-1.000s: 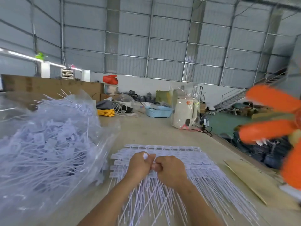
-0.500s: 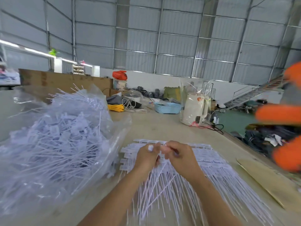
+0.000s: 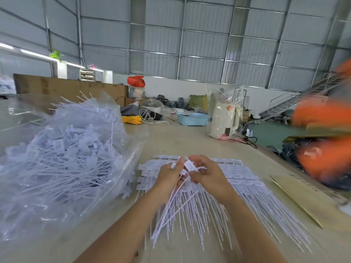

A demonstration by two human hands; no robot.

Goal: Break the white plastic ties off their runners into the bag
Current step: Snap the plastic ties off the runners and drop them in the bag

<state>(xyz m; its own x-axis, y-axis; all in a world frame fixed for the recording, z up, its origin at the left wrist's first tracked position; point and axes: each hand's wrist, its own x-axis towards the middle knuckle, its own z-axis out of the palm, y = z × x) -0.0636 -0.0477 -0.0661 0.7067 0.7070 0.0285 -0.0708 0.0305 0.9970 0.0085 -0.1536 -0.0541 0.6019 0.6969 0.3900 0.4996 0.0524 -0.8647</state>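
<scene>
Big wooden table (image 3: 190, 145) runs away ahead, its right edge dropping off beside the kettle (image 3: 223, 120); bare board lies between the work and the blue basket (image 3: 192, 119). Left, the clear bag (image 3: 62, 158) bulges with loose ties, mouth touching the fanned sheet of white ties (image 3: 247, 196) on runners. Over the sheet's far edge, left hand (image 3: 168, 177) grips a bundle of ties; right hand (image 3: 207, 175) pinches a tie head (image 3: 189, 165).

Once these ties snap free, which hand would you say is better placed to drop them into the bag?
Left. The left hand already grips the ties and sits nearer the bag; the right hand would probably cross over.
</scene>
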